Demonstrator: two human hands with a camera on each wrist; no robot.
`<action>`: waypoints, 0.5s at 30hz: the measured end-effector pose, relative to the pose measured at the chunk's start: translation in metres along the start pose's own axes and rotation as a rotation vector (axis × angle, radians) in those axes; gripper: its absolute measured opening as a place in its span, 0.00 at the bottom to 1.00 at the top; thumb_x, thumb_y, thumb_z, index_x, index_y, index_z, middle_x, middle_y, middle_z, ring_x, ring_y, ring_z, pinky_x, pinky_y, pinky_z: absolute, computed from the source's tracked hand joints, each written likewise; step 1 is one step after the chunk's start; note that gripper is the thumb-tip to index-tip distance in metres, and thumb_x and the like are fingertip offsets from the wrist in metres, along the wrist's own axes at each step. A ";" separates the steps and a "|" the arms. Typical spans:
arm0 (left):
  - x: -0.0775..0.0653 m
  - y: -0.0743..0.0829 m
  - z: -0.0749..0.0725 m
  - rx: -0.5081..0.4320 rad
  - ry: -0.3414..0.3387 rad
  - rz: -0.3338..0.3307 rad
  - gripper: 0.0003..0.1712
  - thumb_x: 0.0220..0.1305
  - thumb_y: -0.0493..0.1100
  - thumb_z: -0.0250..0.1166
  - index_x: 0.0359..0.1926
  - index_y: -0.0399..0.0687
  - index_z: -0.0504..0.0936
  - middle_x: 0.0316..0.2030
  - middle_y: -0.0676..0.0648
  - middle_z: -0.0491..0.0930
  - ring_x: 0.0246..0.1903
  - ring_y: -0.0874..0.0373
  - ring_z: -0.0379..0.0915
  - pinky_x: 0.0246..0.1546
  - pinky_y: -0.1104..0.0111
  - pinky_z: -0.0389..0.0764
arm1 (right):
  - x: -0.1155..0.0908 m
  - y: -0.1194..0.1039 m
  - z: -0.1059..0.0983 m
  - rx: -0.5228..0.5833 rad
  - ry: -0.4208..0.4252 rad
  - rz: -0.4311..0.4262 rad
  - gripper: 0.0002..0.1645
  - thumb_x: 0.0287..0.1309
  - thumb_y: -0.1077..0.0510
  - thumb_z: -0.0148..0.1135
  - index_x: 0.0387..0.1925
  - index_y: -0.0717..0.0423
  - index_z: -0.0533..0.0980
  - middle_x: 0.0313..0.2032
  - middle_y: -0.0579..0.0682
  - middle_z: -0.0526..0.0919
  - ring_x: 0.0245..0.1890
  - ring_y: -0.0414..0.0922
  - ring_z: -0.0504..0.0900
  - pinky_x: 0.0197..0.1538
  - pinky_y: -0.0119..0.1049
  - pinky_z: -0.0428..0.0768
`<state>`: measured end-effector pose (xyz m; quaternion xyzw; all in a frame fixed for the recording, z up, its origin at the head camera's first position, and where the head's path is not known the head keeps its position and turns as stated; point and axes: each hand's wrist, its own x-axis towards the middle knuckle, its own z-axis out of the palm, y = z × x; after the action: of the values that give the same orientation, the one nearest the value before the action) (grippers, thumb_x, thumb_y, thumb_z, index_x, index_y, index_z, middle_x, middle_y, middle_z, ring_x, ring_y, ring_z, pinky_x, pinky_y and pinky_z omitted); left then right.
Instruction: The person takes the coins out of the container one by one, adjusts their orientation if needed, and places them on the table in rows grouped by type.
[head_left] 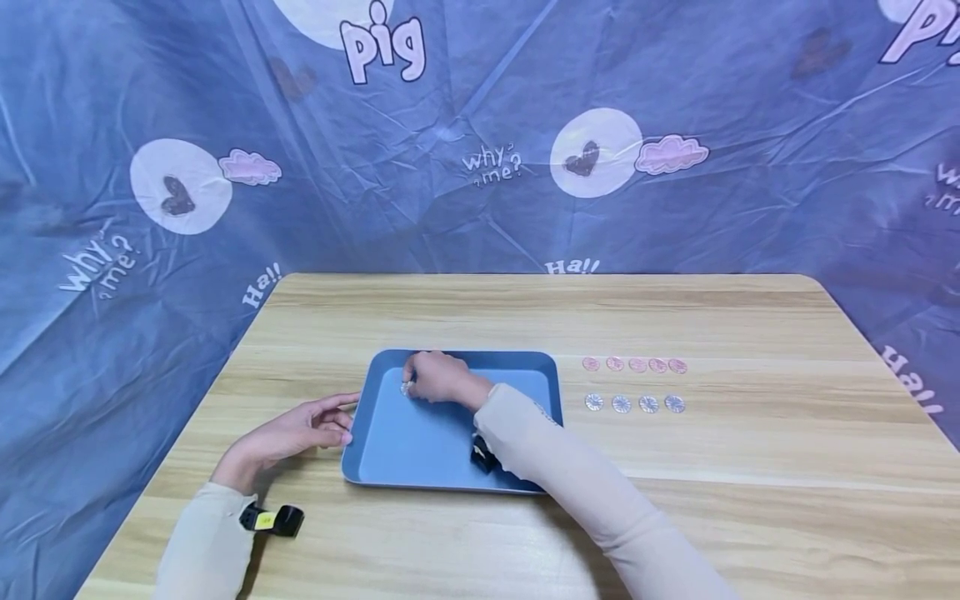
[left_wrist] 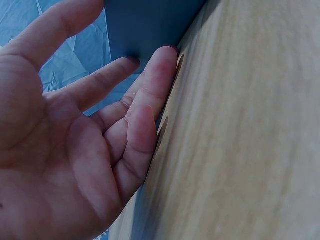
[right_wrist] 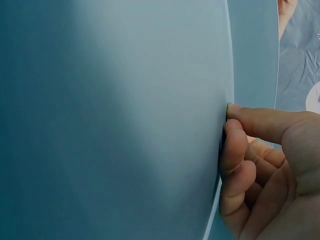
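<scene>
A blue rectangular tray [head_left: 450,482] lies on the wooden table. Inside it, near the far left corner, my right hand [head_left: 438,377] pinches a small silver round token [head_left: 406,388] at the tray floor. The right wrist view shows only a thin edge of the token [right_wrist: 228,111] at the thumb tip, with the other fingers curled in. At the tray's left side my left hand [head_left: 311,429] touches the outer wall with loosely bent fingers. In the left wrist view, the fingertips of my left hand [left_wrist: 80,130] meet the tray wall [left_wrist: 145,30], and the palm holds nothing.
Right of the tray, a row of several pink round tokens [head_left: 637,365] lies behind a row of several silver tokens [head_left: 648,405]. A blue printed cloth [head_left: 450,208] hangs behind the table [head_left: 750,517]. Black wrist cameras [head_left: 288,521] sit on both sleeves.
</scene>
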<state>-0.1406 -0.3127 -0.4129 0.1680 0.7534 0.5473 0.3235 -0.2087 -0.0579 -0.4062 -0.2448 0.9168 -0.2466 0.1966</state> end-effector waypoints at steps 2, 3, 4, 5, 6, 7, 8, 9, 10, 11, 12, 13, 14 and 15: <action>0.000 0.000 0.000 0.000 0.003 0.002 0.45 0.65 0.36 0.60 0.71 0.22 0.43 0.42 0.48 0.73 0.41 0.67 0.75 0.46 0.77 0.79 | 0.000 0.000 -0.001 -0.010 0.002 -0.003 0.10 0.63 0.55 0.60 0.46 0.47 0.79 0.41 0.43 0.83 0.23 0.36 0.80 0.30 0.32 0.75; 0.000 0.000 0.000 0.001 0.006 0.002 0.45 0.65 0.36 0.60 0.71 0.22 0.43 0.42 0.48 0.73 0.41 0.67 0.75 0.46 0.77 0.79 | 0.000 0.000 -0.001 -0.016 0.004 -0.004 0.10 0.63 0.55 0.61 0.46 0.47 0.80 0.41 0.43 0.83 0.24 0.36 0.80 0.31 0.32 0.75; 0.000 0.000 0.000 0.003 0.008 0.002 0.45 0.65 0.36 0.60 0.71 0.22 0.43 0.42 0.48 0.74 0.41 0.67 0.75 0.46 0.77 0.79 | 0.000 0.000 -0.001 -0.025 0.007 -0.003 0.10 0.62 0.55 0.62 0.45 0.47 0.80 0.41 0.43 0.83 0.24 0.36 0.80 0.32 0.33 0.75; 0.000 0.000 0.000 0.005 0.009 0.001 0.45 0.65 0.36 0.60 0.71 0.22 0.43 0.42 0.48 0.74 0.41 0.67 0.75 0.46 0.77 0.79 | -0.001 0.000 -0.001 -0.037 0.015 -0.007 0.09 0.62 0.54 0.62 0.44 0.46 0.79 0.41 0.42 0.83 0.25 0.36 0.79 0.34 0.34 0.75; 0.000 0.000 0.000 0.007 0.011 0.000 0.45 0.65 0.36 0.60 0.71 0.22 0.43 0.43 0.47 0.74 0.42 0.67 0.75 0.46 0.77 0.79 | -0.001 0.000 -0.001 -0.048 0.024 -0.012 0.09 0.61 0.54 0.63 0.43 0.45 0.79 0.40 0.41 0.82 0.27 0.36 0.79 0.35 0.34 0.75; 0.000 0.000 0.000 0.009 0.013 -0.001 0.45 0.65 0.36 0.61 0.71 0.22 0.43 0.43 0.47 0.74 0.42 0.67 0.75 0.46 0.77 0.79 | -0.002 0.000 -0.001 -0.063 0.036 -0.020 0.08 0.60 0.53 0.63 0.42 0.45 0.79 0.39 0.41 0.82 0.28 0.36 0.78 0.36 0.36 0.75; 0.000 0.000 0.000 0.011 0.014 -0.001 0.45 0.65 0.36 0.61 0.71 0.22 0.43 0.43 0.47 0.74 0.42 0.67 0.75 0.46 0.77 0.79 | -0.003 0.000 -0.001 -0.080 0.047 -0.029 0.07 0.60 0.53 0.64 0.41 0.45 0.78 0.39 0.41 0.82 0.29 0.37 0.77 0.36 0.36 0.75; 0.000 0.000 0.001 0.013 0.015 -0.001 0.45 0.65 0.36 0.61 0.71 0.22 0.43 0.43 0.47 0.74 0.42 0.67 0.75 0.46 0.77 0.79 | -0.004 0.000 -0.001 -0.099 0.057 -0.039 0.06 0.60 0.52 0.63 0.40 0.44 0.77 0.37 0.40 0.81 0.30 0.38 0.76 0.36 0.37 0.74; 0.000 0.000 0.001 0.014 0.015 -0.001 0.45 0.65 0.36 0.61 0.71 0.22 0.43 0.43 0.47 0.74 0.42 0.67 0.74 0.46 0.77 0.79 | -0.005 0.001 0.000 -0.115 0.067 -0.048 0.05 0.61 0.52 0.63 0.38 0.44 0.76 0.37 0.40 0.80 0.31 0.38 0.75 0.36 0.37 0.74; 0.000 0.000 0.001 0.016 0.015 0.000 0.45 0.65 0.36 0.61 0.71 0.22 0.43 0.43 0.46 0.74 0.42 0.67 0.74 0.46 0.77 0.79 | -0.006 0.001 0.000 -0.132 0.078 -0.058 0.04 0.61 0.51 0.63 0.37 0.44 0.76 0.36 0.40 0.79 0.31 0.39 0.73 0.36 0.37 0.73; 0.000 0.000 0.001 0.019 0.015 0.001 0.45 0.65 0.36 0.61 0.71 0.22 0.44 0.43 0.46 0.74 0.42 0.67 0.74 0.46 0.78 0.79 | -0.006 0.001 0.000 -0.145 0.085 -0.064 0.04 0.61 0.51 0.62 0.36 0.44 0.75 0.34 0.40 0.78 0.30 0.40 0.73 0.34 0.37 0.72; 0.000 0.000 0.001 0.021 0.015 0.003 0.45 0.65 0.36 0.61 0.71 0.22 0.44 0.43 0.46 0.74 0.43 0.67 0.74 0.46 0.78 0.79 | -0.007 0.001 0.000 -0.160 0.090 -0.071 0.04 0.62 0.51 0.61 0.35 0.44 0.74 0.32 0.40 0.77 0.29 0.40 0.72 0.33 0.36 0.71; 0.000 0.000 0.001 0.022 0.015 0.004 0.45 0.65 0.36 0.61 0.71 0.22 0.44 0.43 0.46 0.74 0.43 0.67 0.74 0.46 0.78 0.79 | -0.008 0.000 0.000 -0.177 0.093 -0.077 0.04 0.62 0.52 0.61 0.35 0.44 0.73 0.31 0.40 0.76 0.29 0.40 0.71 0.31 0.35 0.70; 0.000 0.000 0.001 0.023 0.015 0.004 0.45 0.65 0.36 0.61 0.71 0.22 0.44 0.44 0.46 0.74 0.43 0.67 0.74 0.46 0.78 0.78 | -0.008 0.000 0.000 -0.192 0.097 -0.084 0.05 0.63 0.52 0.60 0.35 0.44 0.72 0.29 0.41 0.75 0.27 0.40 0.71 0.30 0.35 0.69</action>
<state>-0.1395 -0.3120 -0.4129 0.1693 0.7618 0.5403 0.3146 -0.2018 -0.0533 -0.4045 -0.2886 0.9335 -0.1774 0.1172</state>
